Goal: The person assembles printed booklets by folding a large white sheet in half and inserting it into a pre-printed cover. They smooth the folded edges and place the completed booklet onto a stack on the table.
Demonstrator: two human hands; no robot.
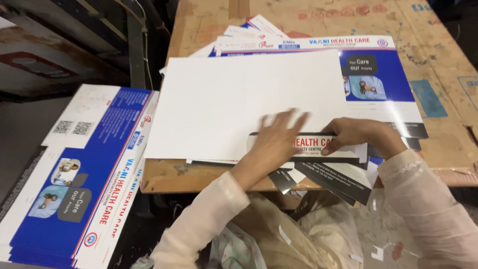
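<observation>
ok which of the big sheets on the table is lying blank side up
The white sheet on top of the pile, under the left hand. The sheets fanned out beneath it show blue print.

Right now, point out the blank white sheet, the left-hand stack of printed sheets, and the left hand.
blank white sheet (224,99): head view, bare middle.
stack of printed sheets (99,169): head view, blue top sheet.
left hand (276,137): head view, back of hand.

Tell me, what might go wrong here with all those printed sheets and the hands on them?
The narrow strip under the left hand and right hand overhangs the table edge; loose cut strips there could slide off. The fanned sheets behind the white sheet might shift out of line. The side stack leans and could topple.
</observation>
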